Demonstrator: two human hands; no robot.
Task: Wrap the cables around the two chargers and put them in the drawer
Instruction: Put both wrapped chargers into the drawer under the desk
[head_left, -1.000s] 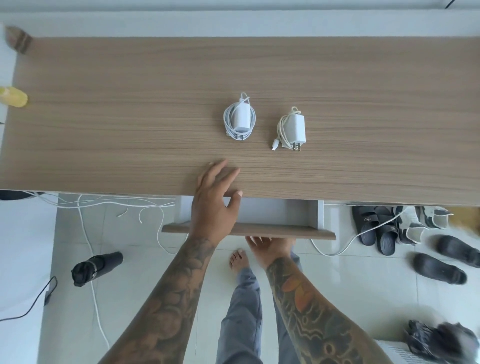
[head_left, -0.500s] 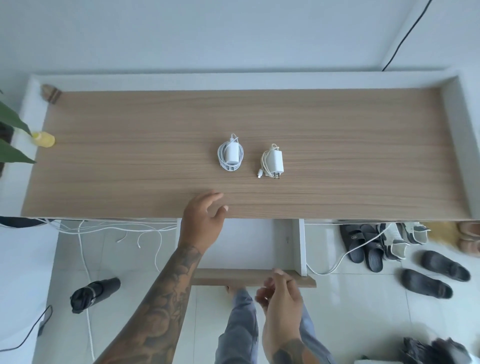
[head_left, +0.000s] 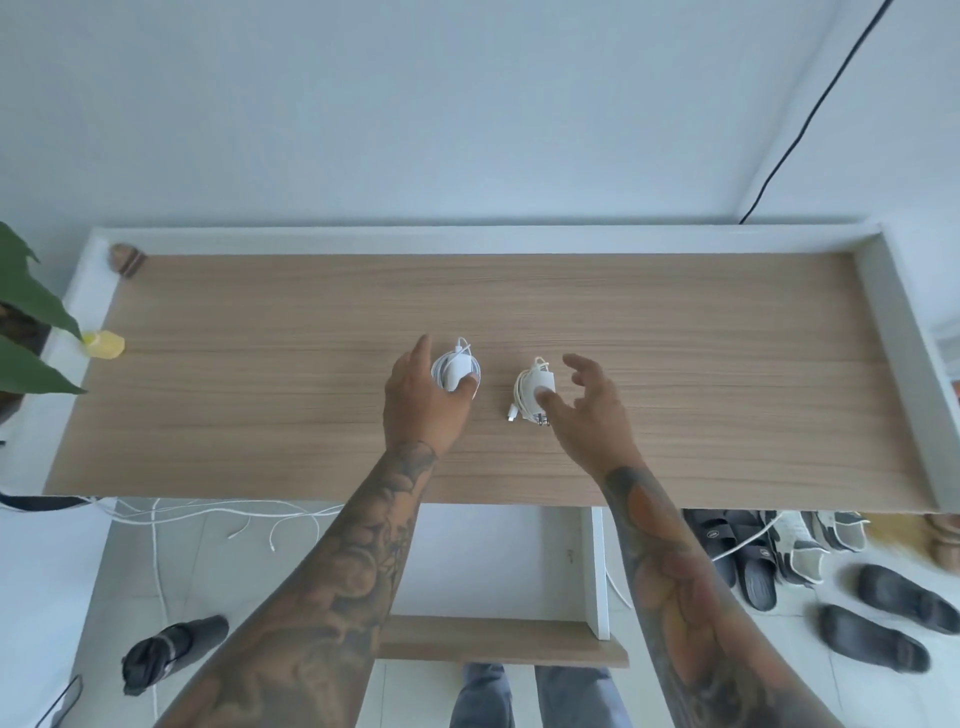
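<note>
Head view. Two white chargers with cables wound around them lie side by side, slightly apart, at mid-desk (head_left: 727, 415). The left hand (head_left: 423, 402) curls over the left charger (head_left: 456, 371), thumb touching it; a full grip cannot be confirmed. The right hand (head_left: 589, 410), fingers spread, touches the right charger (head_left: 535, 392) with its thumb. The drawer (head_left: 595, 571) stands pulled open below the desk edge.

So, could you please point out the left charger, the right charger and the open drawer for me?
left charger (head_left: 457, 375), head view, on its white body.
right charger (head_left: 535, 387), head view, on its white body beside the wound cable.
drawer (head_left: 501, 642), head view, on its wooden front panel.
</note>
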